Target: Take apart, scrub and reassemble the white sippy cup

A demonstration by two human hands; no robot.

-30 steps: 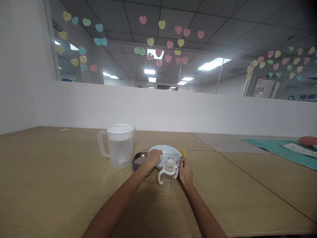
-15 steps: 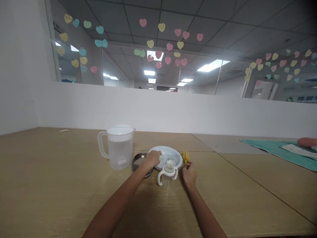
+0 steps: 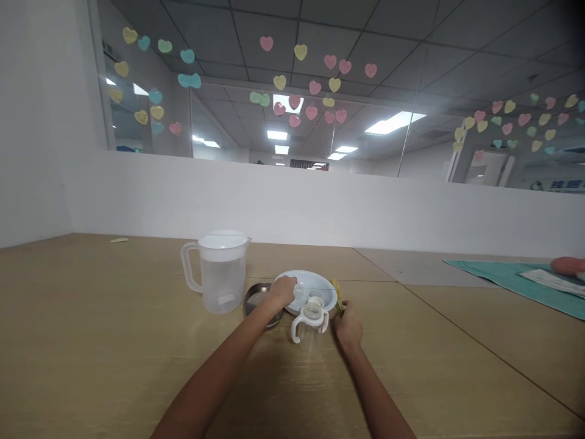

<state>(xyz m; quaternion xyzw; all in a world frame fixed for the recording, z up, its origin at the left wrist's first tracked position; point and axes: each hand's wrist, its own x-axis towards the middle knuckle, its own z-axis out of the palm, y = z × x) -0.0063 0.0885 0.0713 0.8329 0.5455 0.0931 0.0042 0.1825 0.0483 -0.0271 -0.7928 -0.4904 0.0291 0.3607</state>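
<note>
My left hand [image 3: 286,292] is closed at the left rim of a white basin [image 3: 326,286]. A small clear rounded piece [image 3: 299,286] shows at its fingertips, its kind too small to tell. My right hand [image 3: 350,326] is closed round the greenish stem of what looks like a small brush with a yellow head [image 3: 335,285], beside the basin's right rim. Between my hands stands a clear baby bottle [image 3: 311,335] with a white two-handled collar and an open top. A white ring-like part [image 3: 315,300] shows just behind it.
Left of my left hand lies a round metal dish [image 3: 251,297], partly behind my forearm. A translucent pitcher [image 3: 223,277] with liquid stands further left. On the right, a teal cloth [image 3: 489,268] carries a white cloth [image 3: 553,281] and a pinkish object [image 3: 568,266]. A wall bounds the table behind.
The yellow head has swung left and now leans at the basin's right rim, as my right hand has turned slightly. My left hand has stayed in place.
</note>
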